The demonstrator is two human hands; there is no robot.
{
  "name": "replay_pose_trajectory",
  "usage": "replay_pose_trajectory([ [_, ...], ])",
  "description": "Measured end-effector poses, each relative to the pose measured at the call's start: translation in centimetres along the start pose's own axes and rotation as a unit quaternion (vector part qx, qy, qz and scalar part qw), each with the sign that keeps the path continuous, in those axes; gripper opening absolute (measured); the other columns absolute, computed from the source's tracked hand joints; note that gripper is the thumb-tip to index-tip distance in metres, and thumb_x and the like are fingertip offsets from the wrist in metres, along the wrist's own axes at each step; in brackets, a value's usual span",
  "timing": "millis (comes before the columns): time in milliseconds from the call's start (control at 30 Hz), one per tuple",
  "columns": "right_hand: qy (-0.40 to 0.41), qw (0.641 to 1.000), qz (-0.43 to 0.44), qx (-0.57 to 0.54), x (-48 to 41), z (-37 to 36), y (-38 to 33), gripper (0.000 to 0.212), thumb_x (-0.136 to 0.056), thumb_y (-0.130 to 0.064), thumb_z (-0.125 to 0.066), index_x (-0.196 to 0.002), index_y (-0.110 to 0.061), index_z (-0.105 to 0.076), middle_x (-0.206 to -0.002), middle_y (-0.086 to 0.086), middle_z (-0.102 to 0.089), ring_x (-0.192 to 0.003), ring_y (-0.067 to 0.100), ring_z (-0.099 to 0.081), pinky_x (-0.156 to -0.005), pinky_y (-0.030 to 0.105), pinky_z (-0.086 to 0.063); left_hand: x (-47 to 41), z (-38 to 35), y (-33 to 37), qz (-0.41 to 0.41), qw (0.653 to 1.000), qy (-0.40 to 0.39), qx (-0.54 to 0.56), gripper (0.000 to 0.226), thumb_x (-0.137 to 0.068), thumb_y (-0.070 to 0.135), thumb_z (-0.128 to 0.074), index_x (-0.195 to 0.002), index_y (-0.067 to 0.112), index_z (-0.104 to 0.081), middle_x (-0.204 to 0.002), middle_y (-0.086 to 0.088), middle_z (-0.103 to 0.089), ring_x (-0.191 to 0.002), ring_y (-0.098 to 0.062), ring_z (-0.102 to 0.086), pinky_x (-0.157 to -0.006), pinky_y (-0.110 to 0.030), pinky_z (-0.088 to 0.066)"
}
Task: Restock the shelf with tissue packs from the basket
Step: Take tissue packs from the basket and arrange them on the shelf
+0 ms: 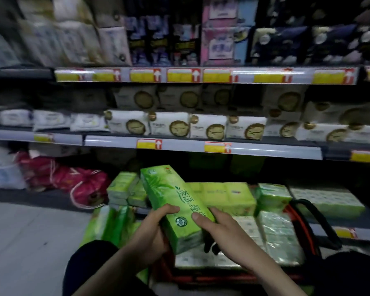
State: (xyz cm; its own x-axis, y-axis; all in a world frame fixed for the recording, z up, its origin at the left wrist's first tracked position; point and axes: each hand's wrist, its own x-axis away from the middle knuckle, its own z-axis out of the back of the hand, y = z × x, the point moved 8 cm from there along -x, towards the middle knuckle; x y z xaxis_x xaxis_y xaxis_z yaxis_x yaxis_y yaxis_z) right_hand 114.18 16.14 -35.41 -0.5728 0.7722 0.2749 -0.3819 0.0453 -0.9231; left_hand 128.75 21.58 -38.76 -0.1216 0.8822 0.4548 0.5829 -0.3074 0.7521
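Dim store aisle, bottom shelf (41, 198) already crowded: left hand (145, 233) and right hand (224, 231) both clasp the near end of a long tissue pack (171, 199), tilted above the basket (301, 227); its unsupported far end could sag, slip, or knock the shelved green packs (122, 186).

dark bottom shelf (41, 198): green plastic-wrapped tissue packs (229, 195) at its middle, red drawstring bags (88, 186) toward its left end. a red plastic basket (169, 270) stands on the grey floor (30, 242).
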Motion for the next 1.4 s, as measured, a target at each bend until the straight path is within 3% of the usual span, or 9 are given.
replay_pose_trajectory([
  [67,-0.029,1.0,-0.001,-0.006,-1.0,-2.3,-0.4,0.009,-0.103,-0.052,-0.057,-0.109,-0.046,-0.058,-0.074,-0.005,-0.06,-0.101,0.006,-0.048,-0.061,0.038,-0.053,0.3,1.9,0.3,0.015,1.0,0.013,0.001,0.041,-0.093,0.019,-0.059,-0.13,0.002,-0.064,-0.122,-0.024,-0.072,-0.112,-0.042,-0.071,-0.104,-0.056,-0.051],
  [100,-0.043,0.999,-0.004,-0.015,-1.9,-3.3,-0.3,0.017,-0.103,-0.05,-0.057,-0.113,-0.037,-0.064,-0.067,-0.006,-0.058,-0.059,0.013,-0.043,-0.06,0.038,-0.048,0.1,3.0,0.7,0.019,1.0,0.024,-0.004,0.039,-0.094,0.022,-0.059,-0.128,0.002,-0.065,-0.121,-0.022,-0.073,-0.111,-0.04,-0.071,-0.103,-0.054,-0.051],
  [400,0.052,0.996,-0.066,-0.039,-14.9,-10.1,0.7,0.061,-0.082,-0.067,-0.054,-0.102,-0.012,-0.072,-0.082,0.02,-0.075,-0.063,0.028,-0.065,-0.067,0.04,-0.048,-10.1,13.6,7.5,0.009,0.993,0.099,-0.067,0.046,-0.092,0.035,-0.064,-0.126,0.004,-0.069,-0.115,-0.019,-0.076,-0.095,-0.034,-0.075,-0.092,-0.047,-0.057],
  [567,0.11,0.989,-0.079,-0.051,-22.2,-13.2,1.2,0.052,-0.079,-0.06,-0.054,-0.099,-0.016,-0.072,-0.099,0.008,-0.077,-0.092,0.034,-0.073,-0.089,0.051,-0.06,-15.4,19.0,8.3,0.004,0.991,0.132,-0.011,0.047,-0.098,0.041,-0.059,-0.125,0.004,-0.07,-0.114,-0.019,-0.076,-0.095,-0.034,-0.075,-0.088,-0.045,-0.061],
  [733,0.139,0.979,-0.127,-0.073,-26.7,-16.3,4.2,0.024,-0.103,-0.042,-0.057,-0.106,-0.019,-0.064,-0.105,0.005,-0.072,-0.095,0.028,-0.07,-0.083,0.037,-0.053,-19.9,24.8,6.5,-0.027,0.978,0.207,-0.002,0.054,-0.092,0.052,-0.063,-0.121,0.007,-0.07,-0.114,-0.022,-0.075,-0.095,-0.039,-0.074,-0.085,-0.058,-0.061],
  [933,0.175,0.966,-0.162,-0.099,-30.9,-17.7,7.5,0.036,-0.102,-0.045,-0.057,-0.127,-0.019,-0.065,-0.12,0.011,-0.073,-0.107,0.034,-0.07,-0.097,0.046,-0.056,-22.1,26.9,4.5,0.031,0.97,0.239,-0.038,0.057,-0.096,0.064,-0.051,-0.082,0.01,-0.063,-0.061,-0.008,-0.06,-0.041,-0.018,-0.047,-0.047,-0.023,-0.035],
  [1133,0.14,0.972,-0.173,-0.075,-34.4,-19.5,7.9,0.049,-0.107,-0.037,-0.053,-0.151,-0.017,-0.049,-0.147,0.006,-0.058,-0.134,0.033,-0.057,-0.113,0.042,-0.044,-23.6,29.2,3.8,0.032,0.962,0.27,-0.014,0.051,-0.095,0.06,-0.056,-0.092,0.01,-0.063,-0.051,-0.006,-0.052,-0.044,-0.021,-0.046,-0.044,-0.026,-0.039],
  [1267,0.131,0.97,-0.194,-0.058,-36.6,-20.6,8.3,0.049,-0.106,-0.038,-0.054,-0.152,-0.021,-0.048,-0.155,0.011,-0.049,-0.137,0.035,-0.053,-0.115,0.044,-0.044,-23.8,30.3,4.3,-0.009,0.946,0.318,0.059,0.025,-0.095,0.027,-0.067,-0.115,0.01,-0.066,-0.099,-0.026,-0.074,-0.081,-0.035,-0.074,-0.058,-0.038,-0.062],
  [1400,0.109,0.963,-0.234,-0.08,-38.6,-21.8,9.2,0.057,-0.107,-0.036,-0.052,-0.161,-0.027,-0.037,-0.163,0.015,-0.029,-0.142,0.037,-0.043,-0.119,0.043,-0.04,-24.0,30.7,4.0,-0.011,0.935,0.325,0.141,0.024,-0.099,0.019,-0.061,-0.115,0.002,-0.062,-0.096,-0.021,-0.069,-0.085,-0.027,-0.069,-0.068,-0.037,-0.061],
])
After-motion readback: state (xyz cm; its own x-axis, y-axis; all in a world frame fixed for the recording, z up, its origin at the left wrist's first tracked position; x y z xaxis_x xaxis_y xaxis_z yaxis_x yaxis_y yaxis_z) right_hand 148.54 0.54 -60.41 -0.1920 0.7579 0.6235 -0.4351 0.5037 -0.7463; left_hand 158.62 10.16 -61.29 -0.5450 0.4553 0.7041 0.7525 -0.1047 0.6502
